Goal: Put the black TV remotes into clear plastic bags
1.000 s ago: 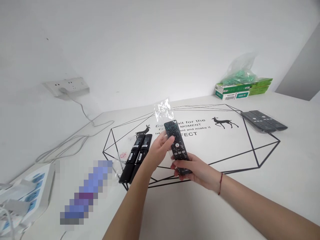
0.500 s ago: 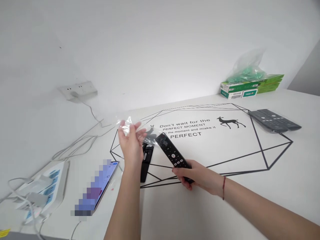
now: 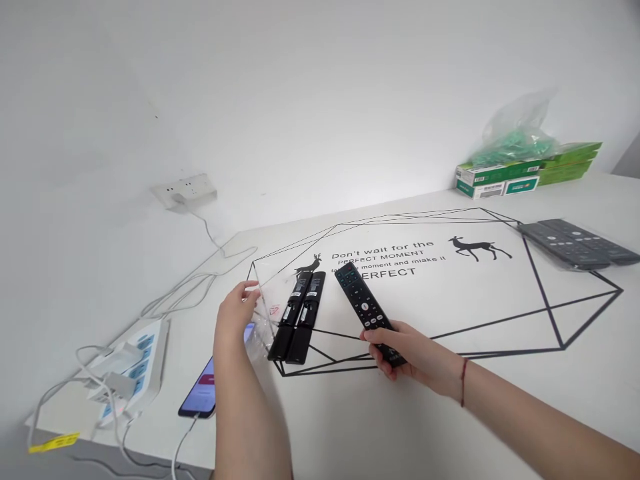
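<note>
Your right hand (image 3: 406,353) grips a black remote (image 3: 364,300) by its lower end, over the table (image 3: 480,293). Your left hand (image 3: 237,311) is at clear wrappers (image 3: 259,341); I can't tell whether it pinches any. Beside them lie two more remotes (image 3: 312,301).

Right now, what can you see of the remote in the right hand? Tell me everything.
The remote is long, slim and black, apparently plastic, with small buttons in rows, a round white button near mid-face and three pale oval ones in a row below it. The right hand grips its lower end, thumb across the face. Its button side faces the camera; its far end points away and leftward, partly hiding the printed lettering.
</note>
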{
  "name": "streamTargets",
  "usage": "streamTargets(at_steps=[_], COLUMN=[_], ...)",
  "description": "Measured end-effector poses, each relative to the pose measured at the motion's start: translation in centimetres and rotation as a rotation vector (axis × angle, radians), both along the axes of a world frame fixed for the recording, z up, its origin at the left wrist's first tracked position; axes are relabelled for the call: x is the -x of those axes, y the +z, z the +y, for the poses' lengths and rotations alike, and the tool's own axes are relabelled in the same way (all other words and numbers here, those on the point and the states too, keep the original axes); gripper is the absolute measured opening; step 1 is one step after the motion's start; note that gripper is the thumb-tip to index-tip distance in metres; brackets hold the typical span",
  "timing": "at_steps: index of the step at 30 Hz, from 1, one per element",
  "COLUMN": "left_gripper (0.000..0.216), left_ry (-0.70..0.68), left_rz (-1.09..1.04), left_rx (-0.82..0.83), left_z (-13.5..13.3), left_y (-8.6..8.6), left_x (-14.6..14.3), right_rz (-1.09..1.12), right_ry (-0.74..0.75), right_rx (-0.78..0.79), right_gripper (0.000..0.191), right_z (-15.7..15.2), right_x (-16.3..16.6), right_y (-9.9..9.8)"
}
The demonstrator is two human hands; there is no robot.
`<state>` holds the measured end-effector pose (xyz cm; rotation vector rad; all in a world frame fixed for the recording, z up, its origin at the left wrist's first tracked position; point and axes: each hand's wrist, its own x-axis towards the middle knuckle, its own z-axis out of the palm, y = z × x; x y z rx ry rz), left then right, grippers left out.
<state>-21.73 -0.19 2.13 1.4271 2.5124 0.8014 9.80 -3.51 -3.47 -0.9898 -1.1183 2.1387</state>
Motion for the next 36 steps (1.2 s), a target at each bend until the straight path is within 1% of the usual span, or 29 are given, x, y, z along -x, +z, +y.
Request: streamTargets(at_steps=[2, 8, 11, 14, 18, 21, 24, 29, 31, 32, 34, 36], left_gripper=[0.031, 0.038, 0.045, 0.052, 0.042, 0.034, 0.031, 0.03, 0.03, 0.03, 0.031, 0.035], left_ry=[-0.024, -0.092, -0.09, -0.073, -0.07, -0.067, -0.052, 0.014, 0.017, -0.002, -0.087, -0.21], left_rz=[0.001, -0.102, -0.142, -0.108, -0.023, 0.001, 0.033, 0.119, 0.153, 0.161, 0.133, 0.011], left_rx=[0.016, 0.08, 0.113, 0.135, 0.163, 0.168, 0.166, 0.15, 0.116, 0.074, -0.07, -0.248], left_z=[0.2, 0.4, 0.4, 0.5, 0.8, 1.0, 1.3, 1.8, 1.9, 2.0, 2.0, 2.1], left_y=[-0.3, -0.9, -0.9, -1.1, -1.5, -1.6, -1.7, -1.6, -1.2, -0.9, -0.5, -0.4], left_x=[0.4, 0.5, 0.3, 0.3, 0.2, 0.1, 0.2, 0.4, -0.1, -0.7, -2.7, -5.5], right_rz=[0.0, -0.013, -0.007, -0.006, 0.001, 0.01, 0.005, 0.0, 0.003, 0.006, 0.013, 0.024], right_ry=[0.003, -0.008, -0.008, -0.009, 0.008, 0.025, 0.023, 0.011, 0.009, 0.006, -0.004, -0.011], right_rx=[-0.001, 0.02, 0.013, 0.014, -0.006, -0.03, -0.023, -0.006, 0.01, 0.018, 0.035, 0.049], right_gripper=[0.021, 0.024, 0.025, 0.024, 0.023, 0.021, 0.021, 0.023, 0.024, 0.025, 0.025, 0.024], right_z=[0.0, -0.1, -0.1, -0.2, -0.2, -0.1, -0.1, -0.2, -0.2, -0.2, -0.2, -0.1], right_x=[0.0, -0.1, -0.1, -0.1, -0.1, -0.1, -0.1, -0.1, 0.0, 0.0, 0.0, 0.0], right_y=[0.0, 0.2, 0.2, 0.2, 0.1, 0.1, 0.1, 0.3, 0.4, 0.4, 0.5, 0.6])
